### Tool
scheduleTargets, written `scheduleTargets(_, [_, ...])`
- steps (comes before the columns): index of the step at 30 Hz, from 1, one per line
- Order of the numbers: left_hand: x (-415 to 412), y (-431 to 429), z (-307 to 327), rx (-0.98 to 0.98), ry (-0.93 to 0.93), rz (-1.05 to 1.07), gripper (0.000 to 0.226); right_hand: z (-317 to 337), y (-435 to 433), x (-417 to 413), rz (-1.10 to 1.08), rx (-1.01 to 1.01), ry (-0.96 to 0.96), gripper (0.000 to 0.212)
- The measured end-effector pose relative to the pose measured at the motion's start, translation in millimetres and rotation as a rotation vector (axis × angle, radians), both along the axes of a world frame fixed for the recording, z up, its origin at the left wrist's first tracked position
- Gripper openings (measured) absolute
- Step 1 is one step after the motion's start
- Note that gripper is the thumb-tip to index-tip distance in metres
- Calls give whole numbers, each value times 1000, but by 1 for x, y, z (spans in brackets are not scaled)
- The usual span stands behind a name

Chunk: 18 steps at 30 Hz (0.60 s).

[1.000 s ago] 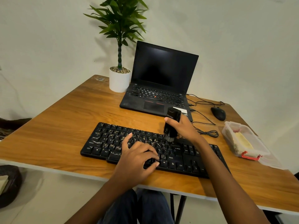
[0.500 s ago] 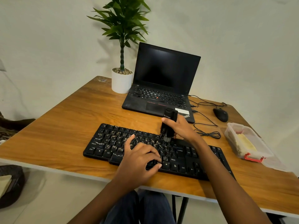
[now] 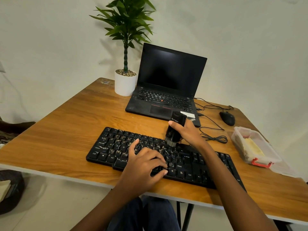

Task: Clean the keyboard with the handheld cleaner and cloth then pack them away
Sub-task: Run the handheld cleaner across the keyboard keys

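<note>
Fingers (image 3: 155, 156) of left hand (image 3: 141, 165) loosely curled, steadying keyboard (image 3: 113, 147); right hand (image 3: 188, 134) clasping handheld cleaner (image 3: 176, 127), brush on upper key rows.
Head view: risks popping a keycap under hard pressure, or skidding keyboard toward laptop (image 3: 160, 107) if left unbraced.

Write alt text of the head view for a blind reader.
A right hand holds a black handheld cleaner with its brush on a black keyboard, while the left hand rests on the keys. Behind, on the wooden table, stand an open laptop and potted plant; a mouse and plastic box lie to the right.
</note>
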<state>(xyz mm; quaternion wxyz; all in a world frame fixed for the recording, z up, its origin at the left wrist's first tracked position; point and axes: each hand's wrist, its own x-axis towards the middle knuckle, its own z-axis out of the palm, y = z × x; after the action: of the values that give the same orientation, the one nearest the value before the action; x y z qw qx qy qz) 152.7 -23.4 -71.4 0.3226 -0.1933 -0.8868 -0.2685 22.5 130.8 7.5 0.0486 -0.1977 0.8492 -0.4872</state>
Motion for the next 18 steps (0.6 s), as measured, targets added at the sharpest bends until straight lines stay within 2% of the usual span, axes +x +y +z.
scheduleTargets(3, [1, 0, 1, 0, -6, 3, 15, 3, 3, -2, -12, 25, -5, 15])
scheduleTargets(6, [1, 0, 1, 3, -10, -1, 15, 2, 1, -5, -44, 100, 65, 21])
scheduleTargets(10, [1, 0, 2, -1, -13, -3, 15, -1, 5, -3, 23, 48, 18, 28])
scheduleTargets(13, [2, 0, 2, 0, -12, -1, 17, -1, 9, -3, -21, 76, 87, 27])
scheduleTargets(18, [1, -1, 3, -46, -36, -12, 30, 0, 6, 2, 24, 34, 52, 30])
